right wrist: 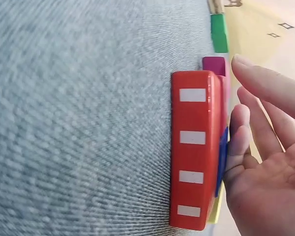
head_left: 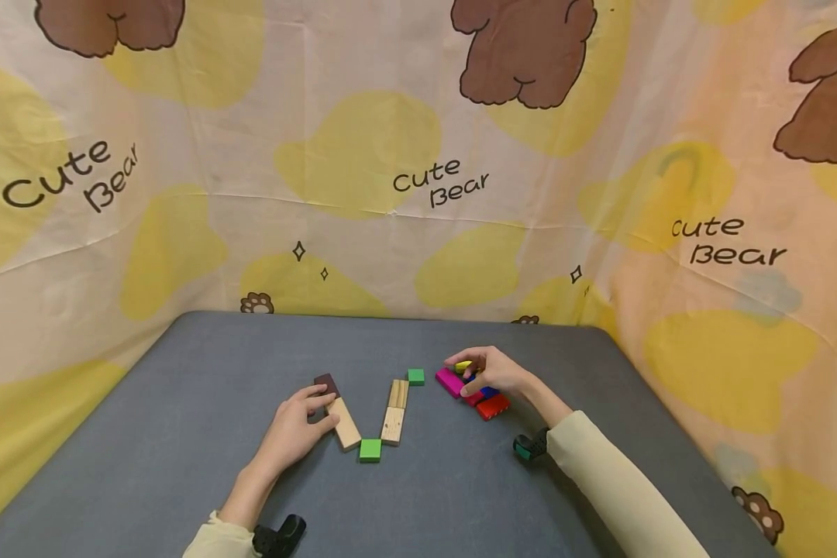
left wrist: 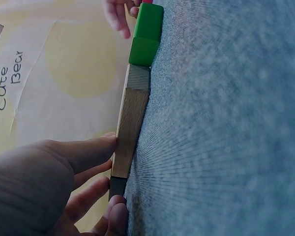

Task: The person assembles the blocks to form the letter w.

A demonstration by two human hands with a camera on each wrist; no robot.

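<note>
My left hand (head_left: 296,426) rests its fingertips on a dark brown block (head_left: 327,384) and a pale wooden block (head_left: 345,426) laid end to end. In the left wrist view its thumb touches the edge of the pale block (left wrist: 129,132). My right hand (head_left: 495,370) hovers over a cluster of coloured blocks, fingers spread and nothing between them. That cluster has a magenta block (head_left: 449,383), a blue block (head_left: 490,393), a yellow block (head_left: 463,366) and a red block (head_left: 494,408). White rectangles mark the red block's side (right wrist: 191,147) in the right wrist view.
A bright green block (head_left: 370,450) joins the lower ends of the two slanting rows. Two wooden blocks (head_left: 392,425) form the right-hand row, with another green block (head_left: 416,377) at its top. Everything lies on a grey table (head_left: 181,434) before a bear-print cloth (head_left: 363,256).
</note>
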